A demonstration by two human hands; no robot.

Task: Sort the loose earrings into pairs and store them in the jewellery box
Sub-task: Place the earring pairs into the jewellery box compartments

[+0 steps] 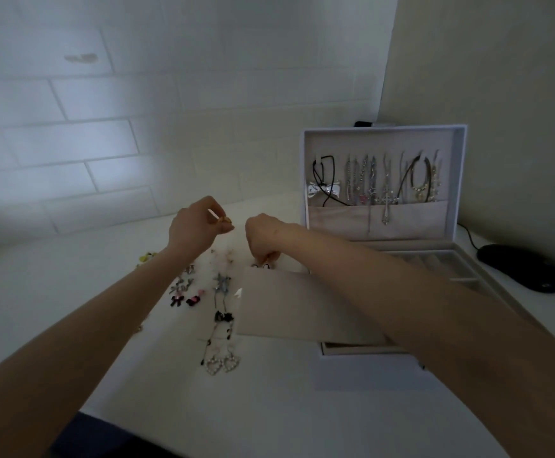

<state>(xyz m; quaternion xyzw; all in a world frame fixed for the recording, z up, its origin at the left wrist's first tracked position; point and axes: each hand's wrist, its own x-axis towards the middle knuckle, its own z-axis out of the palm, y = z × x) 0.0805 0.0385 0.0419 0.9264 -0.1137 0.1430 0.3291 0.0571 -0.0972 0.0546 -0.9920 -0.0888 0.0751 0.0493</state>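
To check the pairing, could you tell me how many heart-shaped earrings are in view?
2: one heart earring lies on the table nearest the person, the other just right of it. The arms may hide more.

white table (269, 411) | loose earrings (177, 299) in rows, left | open jewellery box (368, 361), right | black mouse (520, 267), far right

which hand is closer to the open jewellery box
Right. The right hand hangs just left of the jewellery box; the left hand is further left, beyond the right one.
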